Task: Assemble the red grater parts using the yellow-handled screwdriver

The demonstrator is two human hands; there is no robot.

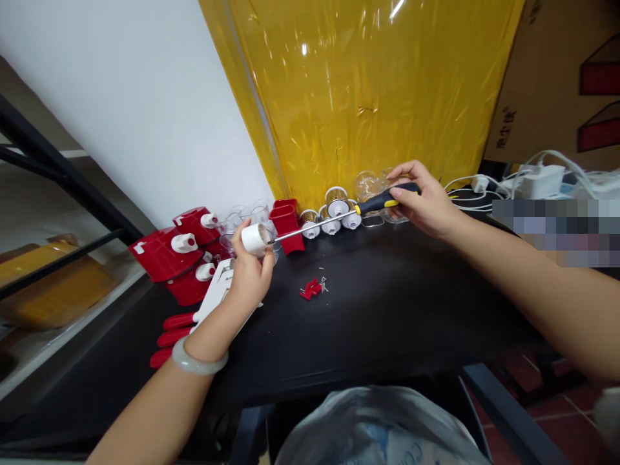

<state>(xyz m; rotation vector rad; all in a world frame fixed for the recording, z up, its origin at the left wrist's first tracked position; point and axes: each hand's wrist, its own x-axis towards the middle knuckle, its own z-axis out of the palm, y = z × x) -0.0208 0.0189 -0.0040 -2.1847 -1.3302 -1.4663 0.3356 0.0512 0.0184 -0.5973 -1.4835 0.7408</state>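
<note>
My left hand (pixel 249 274) is closed around a white cylindrical plastic part (pixel 256 239), its open end turned to the right. In my right hand (pixel 423 200) is a screwdriver (pixel 375 203) with a black and yellow handle. The long metal shaft points left, and its tip reaches the mouth of the white part; how deep it goes I cannot tell. Below the shaft, on the black table (pixel 387 303), lie small red plastic pieces (pixel 312 289) with several screws beside them.
Red housings with white knobs (pixel 184 243) and white parts with red handles (pixel 177 337) stand at left. A red container (pixel 287 225), ribbed drums with white ends (pixel 338 201) and clear plastic cups (pixel 371 185) line the back. White cables (pixel 479 187) lie at right.
</note>
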